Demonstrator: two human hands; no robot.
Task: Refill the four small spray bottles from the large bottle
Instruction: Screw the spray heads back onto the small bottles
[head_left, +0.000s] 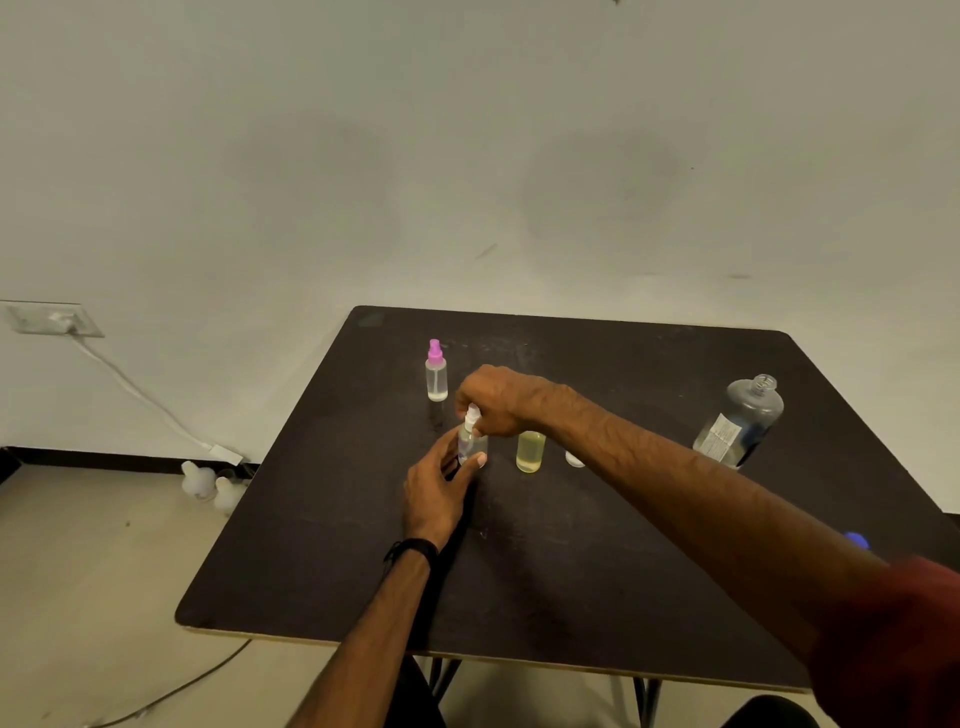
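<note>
Dark wood-look table (571, 571) stood against a pale wall, with both bare hands working near its middle. The left hand (436, 488) was wrapped around the body of a small clear bottle (471, 441), thumb and fingers closed on it, the bottle upright on the table. The right hand (498, 400) came from above, its fingertips pinched on the white sprayer (472, 415) at that bottle's neck. Behind them stood a clear bottle with a pink sprayer (436, 371), upright and apart from the hands. Just right of the held bottle stood an uncapped yellow bottle (530, 451), and beside that a small white cap (574, 459), partly hidden by the right forearm. The large bottle (740, 423) stood open near the right edge, well apart, and a blue cap (857, 540) lay at the near right
</note>
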